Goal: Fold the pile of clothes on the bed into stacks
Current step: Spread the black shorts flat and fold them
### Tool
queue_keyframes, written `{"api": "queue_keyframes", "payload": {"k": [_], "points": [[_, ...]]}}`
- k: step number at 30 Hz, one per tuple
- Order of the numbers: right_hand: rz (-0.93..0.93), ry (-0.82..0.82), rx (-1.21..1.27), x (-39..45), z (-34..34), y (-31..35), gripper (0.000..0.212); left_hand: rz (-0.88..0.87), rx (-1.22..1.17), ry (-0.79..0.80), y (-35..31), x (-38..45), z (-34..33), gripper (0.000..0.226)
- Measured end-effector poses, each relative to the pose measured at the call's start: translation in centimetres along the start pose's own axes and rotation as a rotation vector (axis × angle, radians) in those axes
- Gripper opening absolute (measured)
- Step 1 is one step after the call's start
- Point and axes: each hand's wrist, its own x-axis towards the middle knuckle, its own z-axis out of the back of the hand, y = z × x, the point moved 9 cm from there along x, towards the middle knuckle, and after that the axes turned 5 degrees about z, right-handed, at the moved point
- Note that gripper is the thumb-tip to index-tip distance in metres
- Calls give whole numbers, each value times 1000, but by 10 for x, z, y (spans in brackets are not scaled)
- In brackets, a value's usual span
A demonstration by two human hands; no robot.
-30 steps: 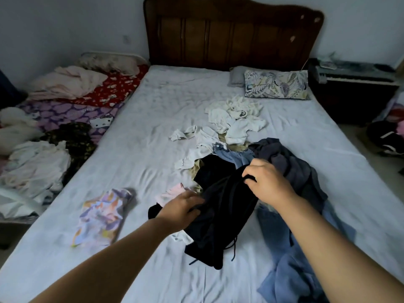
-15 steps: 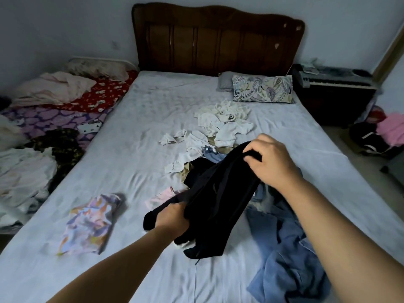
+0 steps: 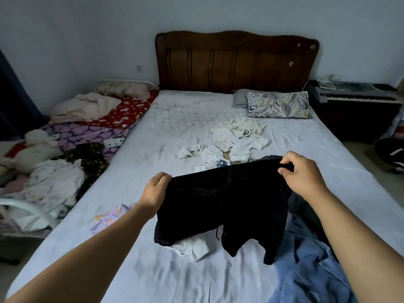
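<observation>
A pair of black shorts (image 3: 225,206) hangs spread out above the bed (image 3: 166,136), held by its waistband. My left hand (image 3: 156,189) grips the waistband's left end and my right hand (image 3: 300,173) grips its right end. The two legs and a drawstring dangle down. Under them lies a small white garment (image 3: 192,248). Blue denim clothes (image 3: 310,265) lie crumpled at the near right. Several white and cream garments (image 3: 236,138) are scattered in the bed's middle. A folded pastel patterned piece (image 3: 107,217) rests at the near left, partly behind my left forearm.
A leaf-print pillow (image 3: 278,104) lies by the wooden headboard (image 3: 236,62). A second bed at the left carries heaped clothes (image 3: 54,184) and a white plush toy (image 3: 37,147). A keyboard (image 3: 354,95) sits on a dark cabinet at the right. A black bag (image 3: 391,154) lies on the floor.
Both hands lifted the black shorts off the pile and pulled apart, stretching the waistband wide. The camera has tilted up, showing more wall.
</observation>
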Motion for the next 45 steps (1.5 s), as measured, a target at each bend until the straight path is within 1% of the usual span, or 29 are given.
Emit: {"api": "queue_keyframes", "payload": {"k": [2,4,6,8,10,11,13,14,15,17,20,21,24,27,30,33,36,38,40,42,45], "points": [[-29,-10,17,0,0,-2,4,-108,38,13,-20,-6,-1,40],[-43,-29,35,0,2,-3,6,-182,60,79,-35,-12,-1,44],[-76,-57,75,1,5,-7,8,-190,95,200,-41,-15,-4,49],[-115,-85,137,0,9,-11,8,-164,214,301,-42,-17,-6,52],[-150,-86,227,0,10,-13,7,-139,310,295,-44,-16,-3,50],[-162,-77,262,-1,9,-13,7,-119,278,264,-44,-15,1,50],[-171,-59,303,0,7,-12,6,-44,100,190,-40,-11,11,52],[-171,-56,326,0,6,-12,7,3,-1,167,-37,-9,15,46],[-164,-57,354,-1,5,-10,8,46,-99,164,-34,-7,17,36],[-148,-65,437,-1,4,-9,13,100,-251,206,-31,-7,17,20],[-173,-78,598,-3,1,-11,27,100,-303,280,-35,-7,16,12],[-194,-79,654,-4,0,-13,29,102,-324,301,-35,-7,17,12],[-230,-65,765,-8,-2,-11,15,144,-398,357,-33,-7,15,15],[-261,-51,785,-10,-5,-12,11,217,-420,319,-24,-3,14,19],[-291,-58,792,-12,-11,-18,7,229,-360,228,-18,3,17,19],[-280,-65,755,-15,-12,-20,8,147,-289,179,-22,7,19,14],[-265,-76,753,-16,-10,-19,6,72,-246,189,-31,8,17,11],[-260,-85,754,-16,-8,-20,5,36,-225,212,-36,8,13,16],[-258,-96,753,-15,-6,-21,6,4,-158,197,-39,10,12,19],[-258,-105,735,-11,-4,-22,7,-50,18,101,-43,17,18,22],[-262,-136,670,2,-1,-25,13,-168,424,-56,-60,30,21,18]]}}
